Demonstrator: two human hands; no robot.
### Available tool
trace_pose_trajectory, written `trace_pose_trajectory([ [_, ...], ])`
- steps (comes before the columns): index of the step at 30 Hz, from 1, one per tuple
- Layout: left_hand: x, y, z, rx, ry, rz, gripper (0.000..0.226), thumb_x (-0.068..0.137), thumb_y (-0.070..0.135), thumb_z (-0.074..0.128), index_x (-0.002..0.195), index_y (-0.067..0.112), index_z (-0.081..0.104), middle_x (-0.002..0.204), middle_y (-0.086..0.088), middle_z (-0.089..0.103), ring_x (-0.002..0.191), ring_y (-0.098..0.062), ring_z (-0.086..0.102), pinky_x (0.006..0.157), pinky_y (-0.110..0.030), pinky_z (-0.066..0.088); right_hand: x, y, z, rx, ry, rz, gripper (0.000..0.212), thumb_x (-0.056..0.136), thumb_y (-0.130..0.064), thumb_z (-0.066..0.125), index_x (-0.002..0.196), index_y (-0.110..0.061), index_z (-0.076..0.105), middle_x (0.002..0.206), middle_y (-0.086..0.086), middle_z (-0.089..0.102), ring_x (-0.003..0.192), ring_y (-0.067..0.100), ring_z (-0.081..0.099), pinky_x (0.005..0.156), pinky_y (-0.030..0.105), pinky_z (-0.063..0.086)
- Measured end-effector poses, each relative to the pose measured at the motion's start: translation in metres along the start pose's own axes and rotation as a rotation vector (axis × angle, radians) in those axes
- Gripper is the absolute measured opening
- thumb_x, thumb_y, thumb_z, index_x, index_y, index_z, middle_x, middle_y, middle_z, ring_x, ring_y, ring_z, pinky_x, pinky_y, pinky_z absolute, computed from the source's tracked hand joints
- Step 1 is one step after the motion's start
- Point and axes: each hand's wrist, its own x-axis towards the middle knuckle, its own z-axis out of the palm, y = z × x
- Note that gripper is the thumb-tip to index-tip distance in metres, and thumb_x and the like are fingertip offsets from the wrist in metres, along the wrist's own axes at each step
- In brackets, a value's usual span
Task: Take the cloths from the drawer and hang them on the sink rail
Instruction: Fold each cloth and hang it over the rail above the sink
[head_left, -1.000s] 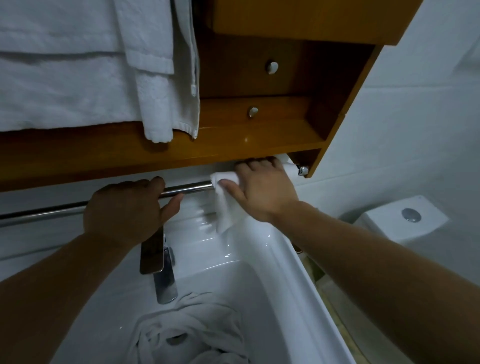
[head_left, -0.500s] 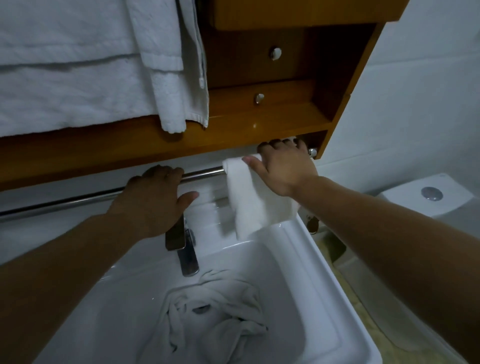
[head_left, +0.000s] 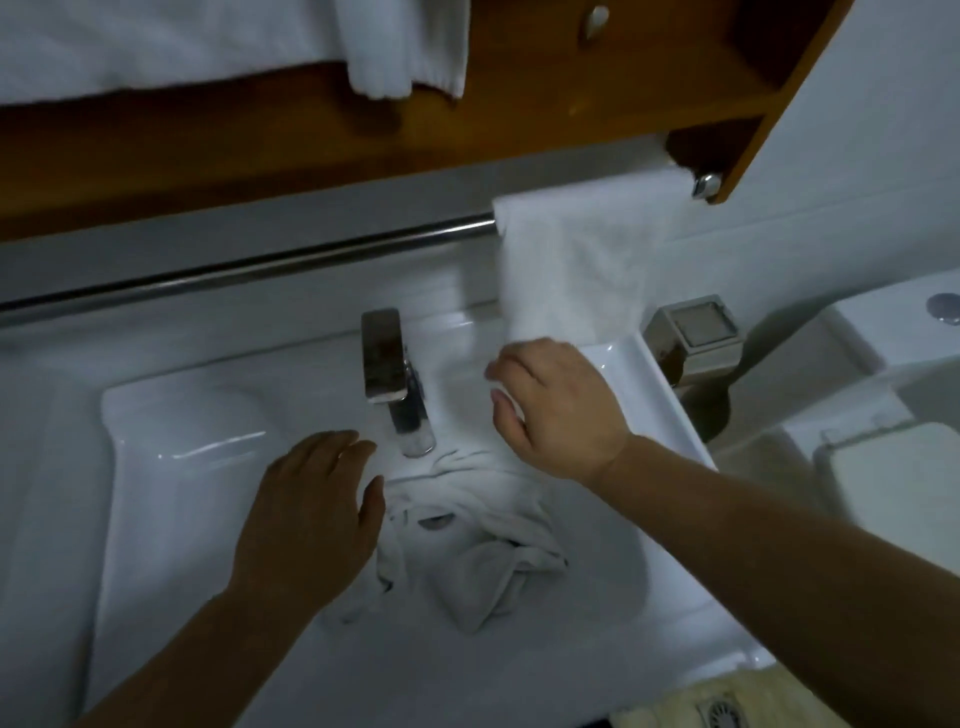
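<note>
White bathroom surfaces fill our view, with a wooden shelf (head_left: 467, 130) running along the top of the frame and white towels (head_left: 208, 47) resting on it at the upper left. Below the shelf we see a metal sink rail (head_left: 260, 267) crossing from the left edge toward the upper right. One white cloth (head_left: 576, 260) hangs folded over the rail's right end, its lower edge reaching down near the sink's back ledge. A white sink (head_left: 171, 457) takes up the middle of the frame, with a chrome tap (head_left: 392, 374) at its back. More white cloths (head_left: 478, 551) lie crumpled in the basin, low and centre.

Our left hand (head_left: 311, 519) hovers over the basin at the lower left, fingers straight and relaxed, holding nothing, just beside the crumpled pile. Our right hand (head_left: 556, 410) is at centre right, just below the hanging cloth, fingers loosely curled; motion blur stops us telling whether it grips anything. At the right edge we see a white toilet tank (head_left: 883, 332).
</note>
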Motion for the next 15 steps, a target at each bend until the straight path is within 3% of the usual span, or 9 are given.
trace_pose_trajectory([
  [2, -0.014, -0.009, 0.023, 0.004, -0.087, -0.082, 0.047, 0.09, 0.038, 0.042, 0.116, 0.007, 0.067, 0.117, -0.013, 0.067, 0.11, -0.033, 0.061, 0.091, -0.047, 0.049, -0.027, -0.014, 0.027, 0.008, -0.21, 0.088, 0.025, 0.089, -0.018, 0.06, 0.107, -0.004, 0.068, 0.1, 0.014, 0.066, 0.083, 0.034, 0.06, 0.071, 0.042, 0.049],
  [6, -0.037, -0.019, 0.07, 0.016, -0.271, -0.188, 0.046, 0.092, 0.037, 0.056, 0.128, 0.009, 0.059, 0.129, -0.012, 0.06, 0.122, -0.031, 0.052, 0.097, -0.046, 0.044, -0.068, -0.033, 0.077, 0.037, -0.7, 0.364, 0.045, 0.093, -0.036, 0.051, 0.133, -0.015, 0.052, 0.123, 0.009, 0.058, 0.106, 0.03, 0.056, 0.083, 0.041, 0.05],
  [11, -0.043, -0.022, 0.112, -0.038, -0.359, -0.242, 0.064, 0.091, 0.049, 0.048, 0.145, 0.016, 0.038, 0.145, -0.006, 0.044, 0.136, -0.026, 0.034, 0.106, -0.044, 0.036, -0.094, -0.035, 0.128, 0.052, -0.879, 0.528, 0.06, 0.089, -0.041, 0.055, 0.143, -0.019, 0.039, 0.135, 0.009, 0.051, 0.117, 0.03, 0.052, 0.093, 0.043, 0.048],
  [15, -0.037, -0.023, 0.145, -0.06, -0.427, -0.252, 0.072, 0.091, 0.055, 0.046, 0.15, 0.018, 0.025, 0.151, -0.006, 0.033, 0.14, -0.028, 0.025, 0.107, -0.045, 0.035, -0.11, -0.031, 0.16, 0.029, -0.927, 0.573, 0.057, 0.088, -0.037, 0.06, 0.139, -0.019, 0.043, 0.137, 0.011, 0.051, 0.12, 0.032, 0.051, 0.096, 0.046, 0.044],
])
